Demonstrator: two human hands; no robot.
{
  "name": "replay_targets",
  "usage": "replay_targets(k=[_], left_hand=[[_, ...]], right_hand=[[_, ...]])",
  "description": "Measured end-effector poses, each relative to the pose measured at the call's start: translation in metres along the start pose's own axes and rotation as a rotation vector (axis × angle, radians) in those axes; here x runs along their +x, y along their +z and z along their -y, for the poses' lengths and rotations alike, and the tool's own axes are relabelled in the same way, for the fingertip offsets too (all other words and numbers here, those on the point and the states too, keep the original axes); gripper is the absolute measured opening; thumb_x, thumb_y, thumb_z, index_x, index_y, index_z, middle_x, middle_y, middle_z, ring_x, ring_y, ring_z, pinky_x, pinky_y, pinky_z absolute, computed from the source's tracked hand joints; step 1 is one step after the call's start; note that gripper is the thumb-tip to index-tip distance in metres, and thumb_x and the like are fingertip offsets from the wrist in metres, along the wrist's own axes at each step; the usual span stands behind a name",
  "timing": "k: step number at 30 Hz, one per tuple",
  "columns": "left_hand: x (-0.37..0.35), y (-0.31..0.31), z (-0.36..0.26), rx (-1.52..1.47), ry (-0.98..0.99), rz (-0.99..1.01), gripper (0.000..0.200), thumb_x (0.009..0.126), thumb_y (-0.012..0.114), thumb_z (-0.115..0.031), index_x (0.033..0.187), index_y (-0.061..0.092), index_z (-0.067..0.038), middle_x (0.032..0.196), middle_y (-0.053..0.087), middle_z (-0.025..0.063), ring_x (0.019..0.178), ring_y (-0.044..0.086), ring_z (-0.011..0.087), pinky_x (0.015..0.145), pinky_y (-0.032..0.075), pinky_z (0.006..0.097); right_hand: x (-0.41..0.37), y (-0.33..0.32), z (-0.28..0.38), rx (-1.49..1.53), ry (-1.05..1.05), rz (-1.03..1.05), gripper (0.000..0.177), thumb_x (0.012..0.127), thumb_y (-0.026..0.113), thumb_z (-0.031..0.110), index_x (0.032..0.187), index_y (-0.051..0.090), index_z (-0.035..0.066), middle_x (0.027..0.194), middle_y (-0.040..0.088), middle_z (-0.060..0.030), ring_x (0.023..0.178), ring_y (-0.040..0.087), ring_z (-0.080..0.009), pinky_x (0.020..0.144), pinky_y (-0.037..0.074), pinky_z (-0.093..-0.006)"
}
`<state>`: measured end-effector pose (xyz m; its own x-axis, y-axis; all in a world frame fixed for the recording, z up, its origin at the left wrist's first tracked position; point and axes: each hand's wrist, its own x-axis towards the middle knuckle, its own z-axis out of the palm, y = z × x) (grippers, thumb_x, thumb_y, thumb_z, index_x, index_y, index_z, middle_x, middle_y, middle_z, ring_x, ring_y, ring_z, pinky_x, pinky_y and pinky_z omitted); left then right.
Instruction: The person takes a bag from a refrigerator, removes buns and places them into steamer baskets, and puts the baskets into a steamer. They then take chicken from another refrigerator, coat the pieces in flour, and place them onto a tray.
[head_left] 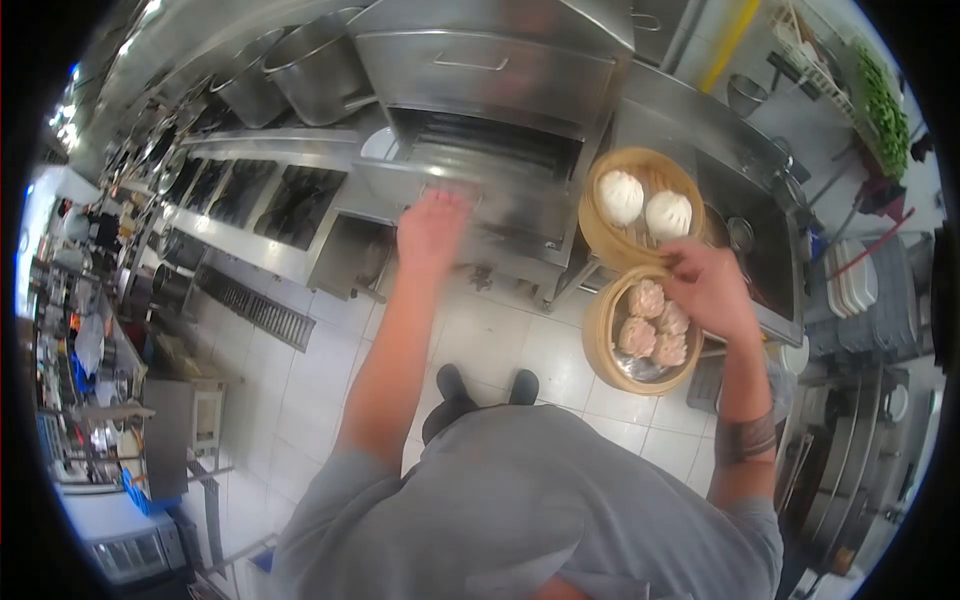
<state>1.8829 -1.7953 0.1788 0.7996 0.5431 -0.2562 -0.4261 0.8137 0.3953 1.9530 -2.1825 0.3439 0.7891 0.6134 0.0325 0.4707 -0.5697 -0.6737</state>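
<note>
My right hand grips the near bamboo steamer basket by its rim, fingers pinched over the edge. Inside this basket sit several pinkish shumai dumplings. Just beyond it, touching or nearly touching, a second bamboo steamer basket holds two white buns. My left hand is closed at the handle of a steel cabinet door, slightly blurred by motion. The door stands open, and a dark compartment with a rack shows behind it.
A stove runs along the left, with large steel pots behind. A steel sink lies to the right. Farther right are stacked trays and green leafy vegetables. A drain grate crosses the tiled floor.
</note>
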Motion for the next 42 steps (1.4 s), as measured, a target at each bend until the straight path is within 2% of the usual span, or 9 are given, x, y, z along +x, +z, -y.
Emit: replay_targets(k=[3,6,13,20,30,32,34,35,42], left_hand=[[-0.068,-0.059,-0.025,0.537,0.138,0.170,0.060,0.092,0.055,-0.004,0.146,0.036,0.011,0.148,0.044,0.0239,0.142,0.045,0.0390,0.118,0.041,0.0570],[-0.178,-0.042,-0.035,0.260,0.097,-0.087,0.058,0.095,0.052,-0.009,0.146,0.037,0.012,0.150,0.045,0.0274,0.142,0.045,0.0397,0.117,0.042,0.0562],[-0.220,-0.058,-0.046,0.278,0.146,-0.167,0.054,0.089,0.052,-0.007,0.139,0.045,0.012,0.143,0.052,0.0271,0.137,0.052,0.0393,0.114,0.044,0.0561],[-0.205,-0.054,-0.047,0.335,0.060,-0.133,0.051,0.089,0.052,-0.007,0.136,0.046,0.010,0.135,0.056,0.0228,0.132,0.054,0.0369,0.114,0.044,0.0554],[-0.106,-0.011,-0.042,0.454,-0.003,-0.103,0.041,0.094,0.056,-0.008,0.130,0.048,0.008,0.135,0.053,0.0222,0.134,0.052,0.0366,0.116,0.043,0.0554],[-0.066,-0.029,-0.038,1.081,0.198,0.284,0.032,0.094,0.059,-0.007,0.122,0.053,0.007,0.134,0.053,0.0222,0.133,0.053,0.0368,0.115,0.045,0.0532],[-0.029,-0.013,-0.035,0.754,0.067,0.226,0.027,0.094,0.060,-0.006,0.117,0.055,0.006,0.131,0.055,0.0211,0.131,0.055,0.0354,0.114,0.046,0.0512],[-0.010,-0.002,-0.031,0.430,-0.053,0.171,0.022,0.093,0.062,-0.005,0.112,0.057,0.005,0.129,0.057,0.0200,0.128,0.057,0.0339,0.113,0.048,0.0491],[0.135,0.030,0.005,0.703,-0.087,0.328,0.004,0.083,0.068,-0.002,0.082,0.072,-0.002,0.087,0.065,0.0069,0.082,0.058,0.0178,0.074,0.046,0.0356]], right_hand=[[0.055,-0.010,0.008,-0.102,-0.228,0.124,0.035,0.078,0.076,0.008,0.113,0.071,0.003,0.074,0.072,-0.0107,0.063,0.065,-0.0126,0.061,0.051,-0.0312],[0.104,0.016,0.036,0.067,-0.248,0.348,0.031,0.079,0.076,0.011,0.109,0.072,0.004,0.074,0.071,-0.0092,0.067,0.065,-0.0129,0.064,0.051,-0.0311],[0.181,0.141,0.038,0.130,-0.402,0.422,0.031,0.083,0.074,0.007,0.113,0.070,0.001,0.081,0.072,-0.0090,0.073,0.066,-0.0127,0.068,0.053,-0.0304],[0.166,0.184,0.030,-0.032,-0.190,0.183,0.042,0.086,0.073,0.019,0.121,0.067,-0.002,0.097,0.074,-0.0230,0.094,0.073,-0.0378,0.085,0.057,-0.0452],[0.107,0.102,0.012,0.331,0.028,-0.100,0.035,0.096,0.068,0.017,0.125,0.066,-0.002,0.090,0.076,-0.0147,0.089,0.074,-0.0232,0.083,0.057,-0.0341],[0.087,0.099,-0.004,0.524,0.075,-0.168,0.032,0.098,0.067,0.018,0.123,0.067,-0.002,0.087,0.076,-0.0103,0.086,0.073,-0.0179,0.080,0.057,-0.0316],[0.067,0.111,-0.018,0.465,0.131,-0.200,0.026,0.100,0.065,0.018,0.116,0.070,-0.002,0.086,0.075,-0.0044,0.083,0.069,-0.0108,0.075,0.055,-0.0287],[0.060,0.123,-0.025,0.435,0.162,-0.159,0.024,0.100,0.065,0.018,0.114,0.070,-0.001,0.086,0.075,-0.0061,0.080,0.069,-0.0127,0.074,0.054,-0.0290],[0.042,0.259,0.029,0.145,0.143,0.171,0.023,0.098,0.064,0.020,0.112,0.073,0.003,0.085,0.075,-0.0147,0.079,0.074,-0.0257,0.075,0.056,-0.0352]])
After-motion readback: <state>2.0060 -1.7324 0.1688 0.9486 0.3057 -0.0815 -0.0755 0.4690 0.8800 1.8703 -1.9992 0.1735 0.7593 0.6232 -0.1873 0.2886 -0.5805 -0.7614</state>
